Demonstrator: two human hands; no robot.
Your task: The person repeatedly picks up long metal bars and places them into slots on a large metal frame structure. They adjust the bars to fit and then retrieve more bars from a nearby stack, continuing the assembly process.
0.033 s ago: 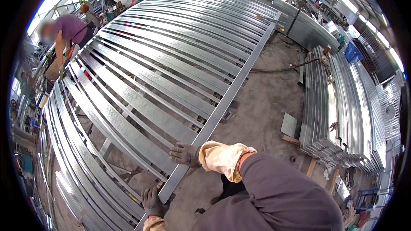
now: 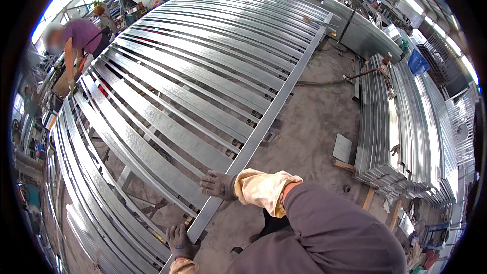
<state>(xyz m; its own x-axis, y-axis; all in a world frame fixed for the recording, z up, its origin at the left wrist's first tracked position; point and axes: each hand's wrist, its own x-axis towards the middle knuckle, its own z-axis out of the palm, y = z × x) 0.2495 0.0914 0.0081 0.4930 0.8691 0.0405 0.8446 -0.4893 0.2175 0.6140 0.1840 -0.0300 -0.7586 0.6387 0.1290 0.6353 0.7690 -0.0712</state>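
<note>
The long silver rail (image 2: 276, 109) ran slantwise along the near edge of a broad framework, from the lower left up toward the upper right; the ends of many silver slats (image 2: 215, 156) met it along its left side, with gaps between them; the right hand (image 2: 218, 184), in a grey glove, lay across the rail, its fingers loosely extended toward the slats and not closed into a fist; the left hand (image 2: 181, 242), gloved likewise, rested lower down across the rail's near part, fingers spread and fairly straight; its underside was hidden, so I could not tell how firmly it pressed. At the framework's far left a person in a purple top (image 2: 85, 35) bent over the slats, one arm reaching down; to the right, across the grey floor (image 2: 314, 127), stood a stack of metal profiles (image 2: 375, 132), with a flat plate (image 2: 342, 147) just beside it and a blue bin (image 2: 418, 63) near its far end.
</note>
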